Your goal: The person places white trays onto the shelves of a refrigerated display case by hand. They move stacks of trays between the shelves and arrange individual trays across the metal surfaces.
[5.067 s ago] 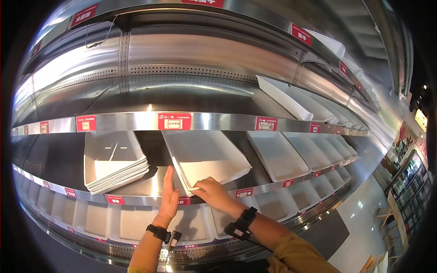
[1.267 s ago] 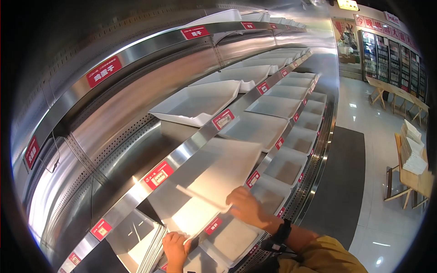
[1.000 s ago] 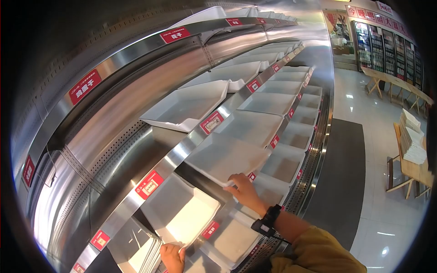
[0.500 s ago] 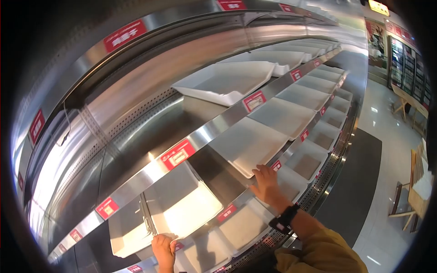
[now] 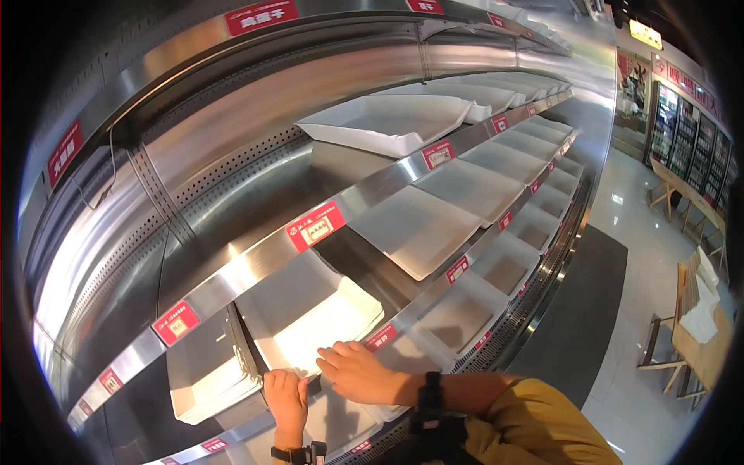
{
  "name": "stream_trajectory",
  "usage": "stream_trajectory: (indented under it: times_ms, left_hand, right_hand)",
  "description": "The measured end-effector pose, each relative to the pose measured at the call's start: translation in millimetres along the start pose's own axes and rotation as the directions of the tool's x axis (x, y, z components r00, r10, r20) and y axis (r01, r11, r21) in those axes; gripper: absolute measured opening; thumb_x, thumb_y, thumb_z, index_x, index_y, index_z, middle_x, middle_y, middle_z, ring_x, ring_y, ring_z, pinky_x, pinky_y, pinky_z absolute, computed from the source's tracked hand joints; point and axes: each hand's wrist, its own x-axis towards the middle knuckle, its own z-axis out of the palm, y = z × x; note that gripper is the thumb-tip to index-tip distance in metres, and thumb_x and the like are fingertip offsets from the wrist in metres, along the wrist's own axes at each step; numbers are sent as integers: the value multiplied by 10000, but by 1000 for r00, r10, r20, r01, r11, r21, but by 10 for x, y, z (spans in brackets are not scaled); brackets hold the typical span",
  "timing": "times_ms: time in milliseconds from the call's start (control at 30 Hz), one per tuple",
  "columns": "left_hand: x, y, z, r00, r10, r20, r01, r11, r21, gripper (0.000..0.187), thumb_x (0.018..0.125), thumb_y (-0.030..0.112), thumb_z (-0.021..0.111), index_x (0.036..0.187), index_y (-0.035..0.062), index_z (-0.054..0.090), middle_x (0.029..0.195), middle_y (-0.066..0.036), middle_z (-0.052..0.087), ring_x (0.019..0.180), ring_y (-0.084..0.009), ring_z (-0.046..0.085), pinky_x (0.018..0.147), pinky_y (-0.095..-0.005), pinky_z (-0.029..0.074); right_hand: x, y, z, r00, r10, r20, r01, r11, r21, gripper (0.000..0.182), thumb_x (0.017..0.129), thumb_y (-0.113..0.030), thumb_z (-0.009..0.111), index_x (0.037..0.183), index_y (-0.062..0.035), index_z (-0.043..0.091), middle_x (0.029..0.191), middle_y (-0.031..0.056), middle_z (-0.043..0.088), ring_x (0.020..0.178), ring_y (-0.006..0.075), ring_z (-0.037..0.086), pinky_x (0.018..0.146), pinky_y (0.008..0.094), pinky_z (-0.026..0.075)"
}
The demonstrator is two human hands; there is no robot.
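A deep white tray (image 5: pixel 298 298), apparently several nested together, lies on the middle shelf in front of me. My left hand (image 5: pixel 285 399) curls its fingers over the tray's near left corner. Close beside it, my right hand (image 5: pixel 360 373) reaches in from the right, fingers bent over the front rim; its thumb is hidden. To the left of this tray leans a stack of white trays (image 5: pixel 203 368), with their edges layered together.
A metal shelf rail (image 5: pixel 256 270) with red price labels (image 5: pixel 315 226) crosses above my hands. More white trays (image 5: pixel 415 232) line the shelves to the right. Beyond the rack, a wooden table (image 5: pixel 697 341) stands on the tiled floor, with drink coolers (image 5: pixel 686 128) behind.
My right hand has left the tray farther right and moved left to the front rim of the deep white tray. My left hand stays near that tray's corner. The view has shifted slightly.
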Motion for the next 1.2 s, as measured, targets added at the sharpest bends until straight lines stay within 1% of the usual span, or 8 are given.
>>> stream_trajectory:
  times_ms: [200, 433, 567, 700, 800, 1100, 1167, 1200]
  left_hand:
    - [41, 25, -76, 1000, -5, 25, 9, 990, -142, 259, 943, 254, 557, 867, 10, 603, 878, -143, 566, 898, -362, 493, 808, -454, 411]
    - [-24, 13, -150, 990, -138, -29, 118, 926, -359, 497, 1000, 443, 454, 1189, 2, 582, 1315, -196, 501, 1205, -383, 465, 1023, -463, 368]
    - [-116, -80, -266, 975, -216, -54, 165, 865, -473, 552, 983, 431, 490, 1307, -16, 492, 1438, -214, 413, 1334, -379, 395, 1118, -466, 302]
    - [-110, -73, -353, 947, -277, -160, 161, 845, -509, 499, 938, 336, 573, 1295, -7, 510, 1388, -207, 477, 1321, -394, 415, 1106, -477, 321]
    - [-72, -154, -410, 998, -69, -11, 63, 961, -270, 462, 874, 261, 642, 1256, 15, 556, 1337, -184, 523, 1307, -411, 421, 1091, -489, 340]
    - [72, -337, -178, 978, 107, 176, -50, 952, -302, 220, 745, 219, 763, 873, 55, 688, 973, -97, 639, 1100, -368, 518, 921, -457, 450]
    - [69, -313, -153, 988, 117, 97, -82, 948, -306, 224, 743, 215, 762, 877, 51, 685, 953, -98, 634, 1081, -373, 522, 925, -454, 450]
    - [55, -297, -155, 992, 115, 55, -93, 947, -307, 226, 743, 212, 761, 879, 50, 684, 944, -98, 631, 1071, -375, 525, 927, -453, 449]
  right_hand:
    - [-15, -63, 500, 980, 147, 132, -167, 973, 160, 551, 770, -275, 764, 1200, -23, 531, 1217, 115, 541, 987, 300, 547, 821, 391, 490]
    - [260, -23, 589, 978, 109, 178, -127, 988, 93, 220, 786, -224, 733, 890, -48, 652, 940, 85, 600, 887, 266, 588, 737, 359, 522]
    - [311, -104, 281, 992, 79, 94, -81, 996, 22, 169, 800, -233, 695, 896, -104, 644, 931, 46, 602, 850, 244, 591, 719, 339, 523]
    - [284, -120, -166, 999, 32, 19, -32, 999, 7, 106, 855, -192, 652, 891, -98, 621, 882, 66, 597, 843, 266, 610, 676, 354, 522]
    - [116, -89, -693, 988, 43, -151, -31, 997, 77, 128, 890, -211, 625, 889, -85, 604, 851, 79, 569, 814, 259, 593, 693, 361, 492]
    - [-957, -46, -2289, 947, 252, -197, -234, 966, 111, 122, 794, -145, 722, 890, -93, 665, 929, 100, 552, 843, 274, 547, 745, 355, 447]
    - [-1276, -235, -2485, 794, 430, -430, -323, 897, 302, 109, 832, -203, 682, 859, -100, 661, 932, 90, 563, 827, 215, 539, 726, 324, 439]
    - [-1578, -254, -2544, 682, 552, -479, -352, 822, 447, 125, 878, -204, 649, 913, -89, 615, 998, 81, 566, 909, 202, 557, 924, 356, 434]
